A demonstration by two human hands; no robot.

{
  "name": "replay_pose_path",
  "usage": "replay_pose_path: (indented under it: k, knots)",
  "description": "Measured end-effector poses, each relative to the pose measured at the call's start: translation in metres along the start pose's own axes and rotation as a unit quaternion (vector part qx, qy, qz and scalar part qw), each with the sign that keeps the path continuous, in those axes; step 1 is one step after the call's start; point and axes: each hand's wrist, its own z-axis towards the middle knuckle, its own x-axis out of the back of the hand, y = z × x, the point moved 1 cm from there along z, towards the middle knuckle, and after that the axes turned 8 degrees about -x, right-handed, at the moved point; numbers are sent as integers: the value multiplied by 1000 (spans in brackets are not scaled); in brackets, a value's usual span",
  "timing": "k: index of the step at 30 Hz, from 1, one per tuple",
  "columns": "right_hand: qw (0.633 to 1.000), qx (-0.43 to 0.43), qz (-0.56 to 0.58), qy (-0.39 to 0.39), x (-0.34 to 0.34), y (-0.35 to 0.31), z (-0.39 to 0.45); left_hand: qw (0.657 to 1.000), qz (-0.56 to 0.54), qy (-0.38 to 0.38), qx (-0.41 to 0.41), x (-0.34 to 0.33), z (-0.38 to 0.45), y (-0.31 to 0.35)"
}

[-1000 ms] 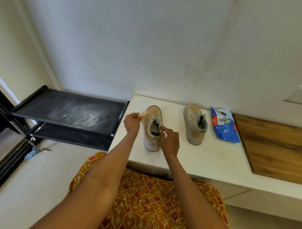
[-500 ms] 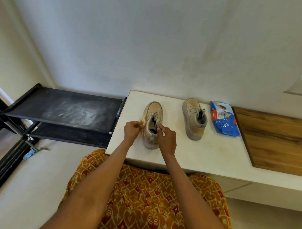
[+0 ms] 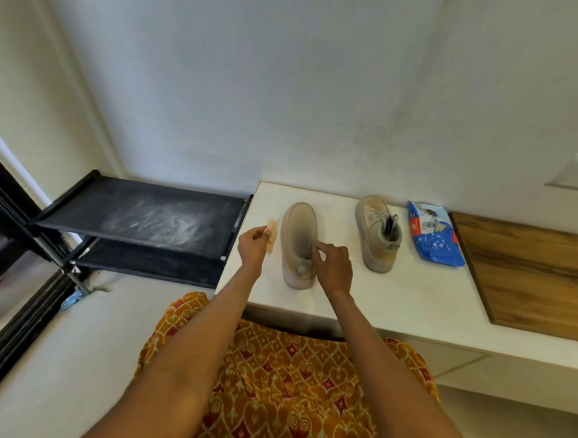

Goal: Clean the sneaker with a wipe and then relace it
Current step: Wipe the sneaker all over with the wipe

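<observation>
Just left of the frame's centre, a beige suede sneaker (image 3: 299,242) stands on the white tabletop (image 3: 409,298), its toe toward the wall and its heel toward the person. The left hand (image 3: 252,248) pinches a pale peach crumpled wipe (image 3: 272,233) between thumb and fingertips just beside the shoe's left side, apparently not touching it. The right hand (image 3: 333,264) curls its fingers (image 3: 320,244) on the collar edge at the right of the opening, seemingly steadying the shoe. No lace is clearly visible on this blurred sneaker. A matching second beige sneaker (image 3: 377,233) and a blue plastic wipes packet (image 3: 434,238) lie further right. The risk, as I judge it: a light grip on the soft collar could let the shoe slide or tip under wiping pressure, and the loosely held wipe could slip free.
</observation>
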Motion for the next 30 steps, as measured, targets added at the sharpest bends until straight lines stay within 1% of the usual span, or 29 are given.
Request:
replay_pose_path:
  k: [3, 5, 8, 12, 14, 20, 25, 27, 30]
  knots:
    - [1000, 5, -6, -2, -3, 2, 0, 1000, 9, -10, -1, -14, 17, 5]
    - [1000, 20, -19, -4, -4, 6, 10, 999, 39, -14, -22, -30, 37, 7]
    - [998, 46, -45, 0, 5, 9, 15, 994, 87, -16, -58, -36, 54, 17]
    - [996, 57, -67, 7, 13, 17, 41, 977, 182, -73, -86, -53, 74, 16]
    - [994, 71, -80, 5, 17, 20, 56, 964, 229, -90, -102, -58, 80, 13]
    - [995, 87, -50, -16, 20, 23, 77, 950, 291, -54, -101, -57, 83, 1]
    - [996, 91, -23, -9, 14, 26, 77, 963, 244, 18, -113, -63, 41, -3]
    - [996, 87, -9, -5, 12, 25, 75, 968, 215, 32, -126, -68, 24, -9]
    - [996, 88, 4, 5, 12, 24, 71, 980, 152, 44, -121, -72, 3, -18]
